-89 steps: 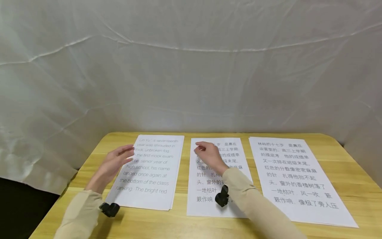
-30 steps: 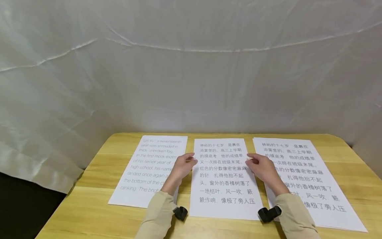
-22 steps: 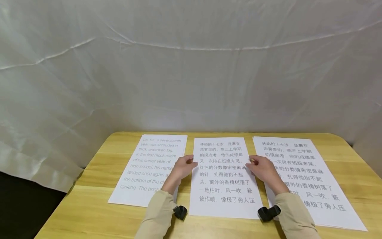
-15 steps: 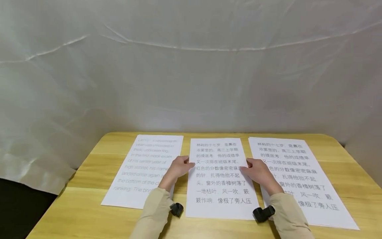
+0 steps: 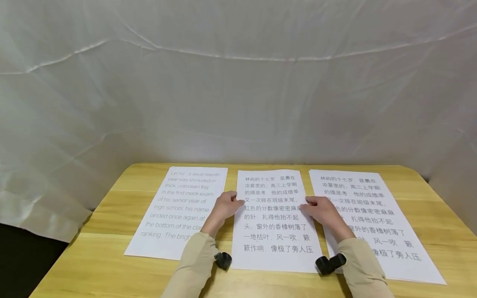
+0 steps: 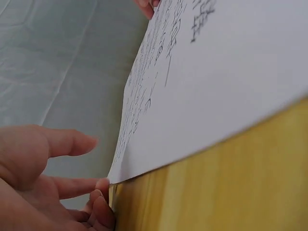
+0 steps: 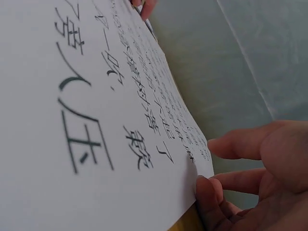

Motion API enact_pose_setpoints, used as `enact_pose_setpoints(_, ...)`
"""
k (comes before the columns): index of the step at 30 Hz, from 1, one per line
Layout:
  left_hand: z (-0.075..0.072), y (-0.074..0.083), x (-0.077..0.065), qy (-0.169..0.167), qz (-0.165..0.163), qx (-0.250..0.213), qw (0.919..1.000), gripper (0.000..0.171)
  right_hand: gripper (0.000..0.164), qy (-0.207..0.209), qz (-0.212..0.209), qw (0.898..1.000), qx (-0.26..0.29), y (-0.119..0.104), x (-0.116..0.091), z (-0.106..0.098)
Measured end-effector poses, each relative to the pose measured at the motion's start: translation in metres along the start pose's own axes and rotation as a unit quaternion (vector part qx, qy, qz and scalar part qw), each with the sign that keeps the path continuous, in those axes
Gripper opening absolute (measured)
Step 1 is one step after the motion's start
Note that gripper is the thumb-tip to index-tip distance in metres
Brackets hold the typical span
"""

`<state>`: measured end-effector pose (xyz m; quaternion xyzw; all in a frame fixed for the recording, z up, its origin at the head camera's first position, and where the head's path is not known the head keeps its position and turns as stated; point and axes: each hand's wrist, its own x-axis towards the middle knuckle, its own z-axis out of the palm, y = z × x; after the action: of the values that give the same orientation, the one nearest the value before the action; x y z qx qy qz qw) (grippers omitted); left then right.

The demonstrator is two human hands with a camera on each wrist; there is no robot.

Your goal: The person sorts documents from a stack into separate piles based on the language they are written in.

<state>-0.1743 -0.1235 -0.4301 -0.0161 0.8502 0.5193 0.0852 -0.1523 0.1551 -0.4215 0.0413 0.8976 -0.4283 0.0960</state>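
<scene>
A white sheet of paper with large Chinese print point(image 5: 273, 260) lies in the middle, its far edge slightly bowed in the head view. At its left edge is my left hand point(image 5: 222, 207), and at its right edge my right hand point(image 5: 321, 211). In the left wrist view, the left fingertips point(image 6: 102, 185) touch the paper's edge while the thumb stays raised apart from them. The right wrist view has the right fingertips point(image 7: 204, 185) against the opposite edge, the thumb likewise spread away. Neither hand pinches the paper.
On the left lies a stack of English-printed sheets point(image 5: 160, 246), partly covered by the left arm. Another stack with Chinese print point(image 5: 413, 271) lies on the right, under the right forearm. All rest on a wooden table point(image 5: 100, 265) before a grey-white cloth point(image 5: 238, 103).
Both hands have moved right: the left from the English stack, the right from over the middle sheet, now flanking that sheet. Within the last half second its far edge has bowed slightly.
</scene>
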Motion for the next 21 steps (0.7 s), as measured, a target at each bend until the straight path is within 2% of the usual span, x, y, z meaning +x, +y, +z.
enact_pose_setpoints(1,0.000,0.001,0.000,0.004,-0.001,-0.002,1.0000,0.013,0.050,-0.002,0.006,1.000,0.008,0.000,0.000,0.000)
enact_pose_setpoints(2,0.000,0.001,-0.001,0.008,-0.002,-0.005,0.9999,0.023,0.058,-0.004,0.010,1.000,0.015,0.000,-0.001,-0.001)
enact_pose_setpoints(4,0.000,0.002,-0.001,0.021,-0.002,-0.011,0.9997,0.041,0.059,-0.005,0.017,1.000,0.023,0.000,0.000,-0.001)
enact_pose_setpoints(6,0.001,0.003,0.000,0.035,-0.003,-0.019,0.9992,0.046,0.059,-0.004,0.013,1.000,0.018,-0.001,0.000,0.000)
enact_pose_setpoints(14,0.002,-0.004,0.005,0.074,-0.001,-0.053,0.9958,0.045,0.059,-0.001,0.015,1.000,0.002,-0.003,0.002,0.002)
enact_pose_setpoints(18,0.002,-0.010,0.010,0.071,0.004,-0.121,0.9901,0.045,0.056,0.010,0.019,1.000,-0.006,-0.002,0.002,0.003)
enact_pose_setpoints(21,0.001,-0.014,0.012,0.047,0.006,-0.192,0.9803,0.045,0.039,0.027,0.014,0.999,-0.012,0.000,0.002,0.003)
